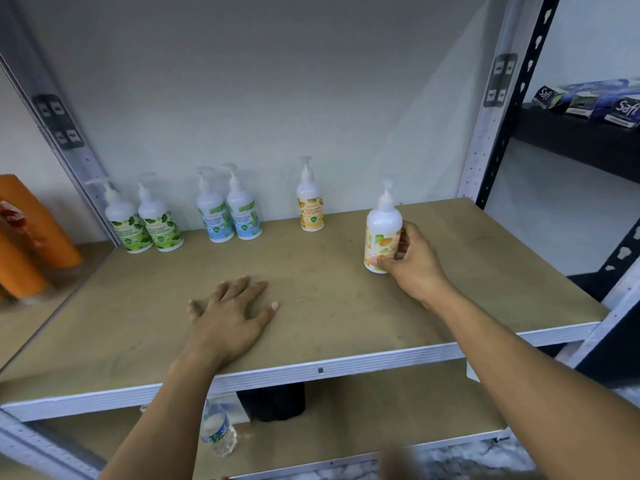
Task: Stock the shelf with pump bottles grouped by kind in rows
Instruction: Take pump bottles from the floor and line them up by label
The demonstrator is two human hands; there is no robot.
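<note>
Pump bottle (381,233) with the orange label stands upright near the shelf's (346,306) right edge, our right hand (412,261) wrapped round it, left hand (232,313) flat, fingers spread.

"What couldn't you make out from the head camera?"

"My right hand (414,259) covered the lower right side of the orange-label bottle (380,233), so I couldn't read its label. The print on the two green-label bottles (145,223) and the two blue-label bottles (229,216) was too small to read. Their clear pump heads nearly vanished against the wall."

"And the edges?"

"The orange containers (24,237) at the left were blurred and cut by the frame. The Safi packs (595,100) ran off the right edge. Below the shelf board (329,365), a dark object (273,401) was half hidden, and my left forearm crossed the top of the water bottle (218,429)."
</note>
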